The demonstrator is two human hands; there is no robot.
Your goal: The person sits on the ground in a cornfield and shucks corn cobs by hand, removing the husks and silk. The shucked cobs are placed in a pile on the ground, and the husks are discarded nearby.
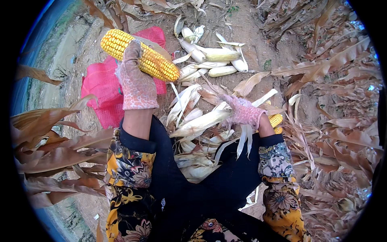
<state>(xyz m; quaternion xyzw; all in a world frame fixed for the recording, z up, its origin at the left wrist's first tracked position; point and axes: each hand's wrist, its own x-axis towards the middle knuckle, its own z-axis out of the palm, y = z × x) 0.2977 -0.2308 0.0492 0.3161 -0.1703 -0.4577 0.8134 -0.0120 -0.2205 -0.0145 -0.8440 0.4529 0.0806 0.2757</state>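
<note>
A husked yellow corn cob [160,64] lies in the grip of my left hand [136,81], which wears a worn pink-patterned glove. The thumb crosses the near side of the cob, and the other fingers are hidden behind it. In a matching glove, my right hand [245,110] closes around pale dry corn husks [205,122]. Loose strips of husk hang below this hand, and its fingertips are partly concealed. Beyond the left hand, a red mesh sack [102,80] is spread on the soil. Stripped husks [193,165] are heaped between my legs.
Several ears still in pale husks [222,55] lie on the bare soil [257,39] ahead. Yellow cobs [275,121] show beside my right wrist, partly covered by it. Dry corn stalks and leaves [341,142] crowd the right side, with more dry leaves [60,151] at left.
</note>
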